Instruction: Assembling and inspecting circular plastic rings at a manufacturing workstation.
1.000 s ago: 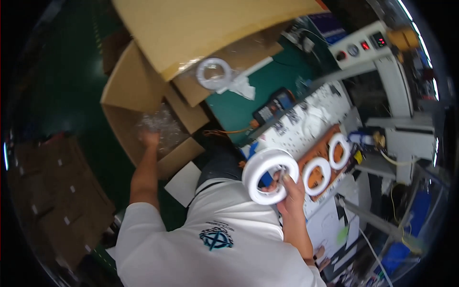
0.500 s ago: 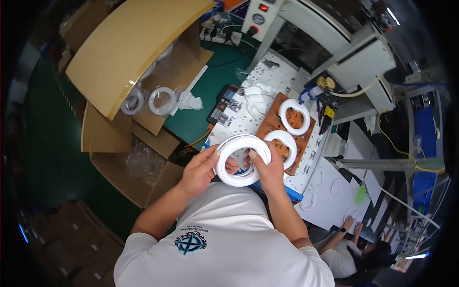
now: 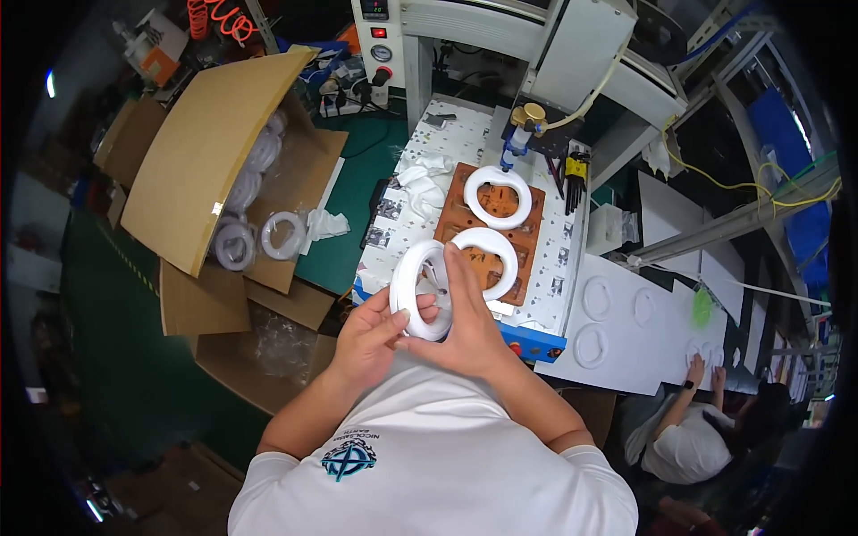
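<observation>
A white ring-shaped part (image 3: 405, 290) is held up close in front of my shirt, tilted so that its inner side shows. My left hand (image 3: 368, 338) grips its lower left, thumb outside and fingertips reaching through the opening. Against its right side presses my right hand (image 3: 466, 323), fingers pointing up along the rim and thumb underneath. Just beyond my right hand, a white ring (image 3: 506, 268) lies on an orange-brown fixture plate (image 3: 454, 204). A second white ring (image 3: 471, 207) is farther back on the same plate, below a blue dispensing nozzle (image 3: 516, 147) with a brass-coloured top.
An open cardboard box (image 3: 223, 147) with several bagged white rings stands at the left. Crumpled white tissue (image 3: 420, 183) lies beside the plate. Metal machine framing (image 3: 585, 54) rises behind. At the right, a person (image 3: 688, 438) works at a white-covered table (image 3: 617, 357) with more rings.
The held ring has turned from facing me to a steep tilt. My right hand has shifted from gripping through the ring to lying along its outer side. The view has swung right.
</observation>
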